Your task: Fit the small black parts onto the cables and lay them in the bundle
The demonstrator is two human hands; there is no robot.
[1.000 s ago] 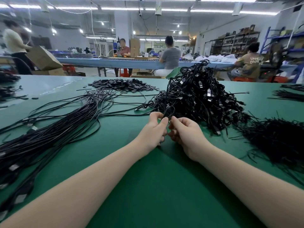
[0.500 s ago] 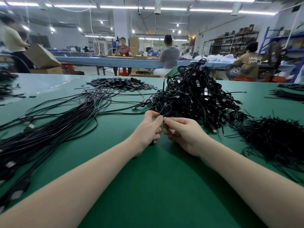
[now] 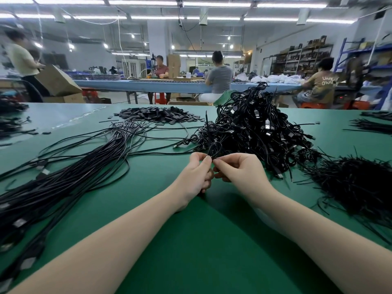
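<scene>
- tangled cable pile (image 3: 254, 132) directly behind both hands on green table (image 3: 191, 240); straight bundle (image 3: 70, 177) left; small black parts heap (image 3: 157, 115) far centre; loose black ties (image 3: 358, 183) right
- left hand (image 3: 195, 177) and right hand (image 3: 239, 170) meet fingertip to fingertip, both pinching one looped cable (image 3: 214, 147); loop rises just above fingertips; any part on it can't tell

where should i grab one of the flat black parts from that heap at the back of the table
Pick a stray piece at the near edge of the heap of small black parts, coming from above and pinching its two long edges: they lie flat on the green table, and the edge ones overlap least.
</scene>
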